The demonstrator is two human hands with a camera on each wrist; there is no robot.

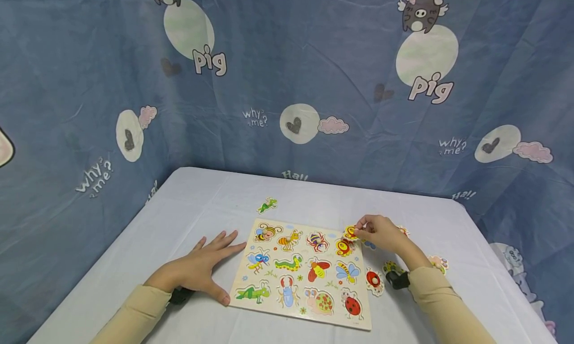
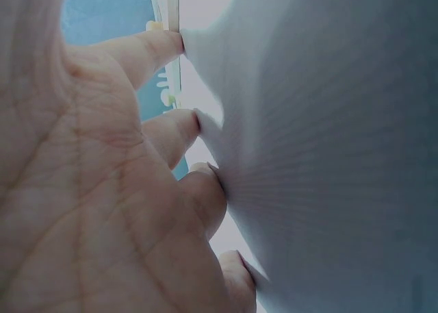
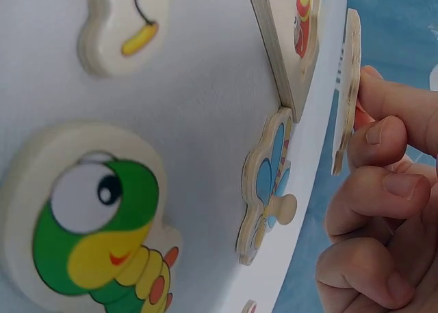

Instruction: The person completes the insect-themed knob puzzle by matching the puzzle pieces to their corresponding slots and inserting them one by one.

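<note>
My right hand (image 1: 380,233) pinches a yellow-and-red butterfly puzzle piece (image 1: 349,233) between thumb and fingers, above the upper right corner of an insect puzzle board (image 1: 264,308). A printed butterfly shape (image 1: 344,247) lies on the board just below it. In the right wrist view the held piece (image 3: 348,87) shows edge-on, raised off the table. My left hand (image 1: 197,268) rests with fingers spread at the board's left side. Its thumb touches the lower left corner, and the index fingertip is at the left edge. The left wrist view shows the palm (image 2: 102,183) and fingertips on the white cloth.
A grasshopper piece (image 1: 267,205) lies behind the board. To its right are a ladybug piece (image 1: 374,281), a caterpillar piece (image 3: 102,217) and a knobbed dragonfly piece (image 3: 265,179). A snail piece (image 1: 439,263) lies by the right forearm. Blue curtain (image 1: 287,75) surrounds the table.
</note>
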